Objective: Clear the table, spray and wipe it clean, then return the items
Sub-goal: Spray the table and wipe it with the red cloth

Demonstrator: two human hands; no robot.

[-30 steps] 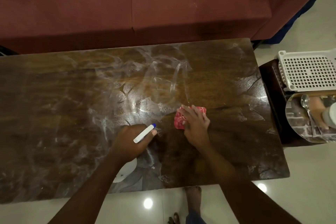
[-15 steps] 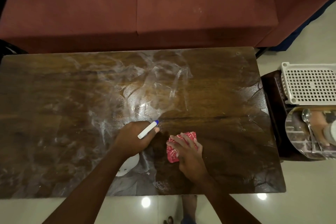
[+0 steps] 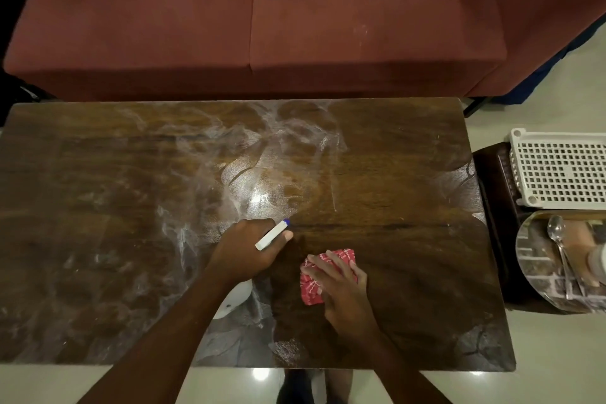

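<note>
Red cloth (image 3: 328, 277) flat on wood table (image 3: 410, 174), ~5 o'clock | R hand (image 3: 342, 289) splayed, pressing it | L hand (image 3: 249, 249) closed round white spray btl (image 3: 272, 236), 9 o'clock of cloth

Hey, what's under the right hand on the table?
A red patterned cloth lies flat on the wooden table, pressed down by the right hand. Its far and left edges show; the part beneath the palm and fingers is covered, as is the tabletop under it.
</note>
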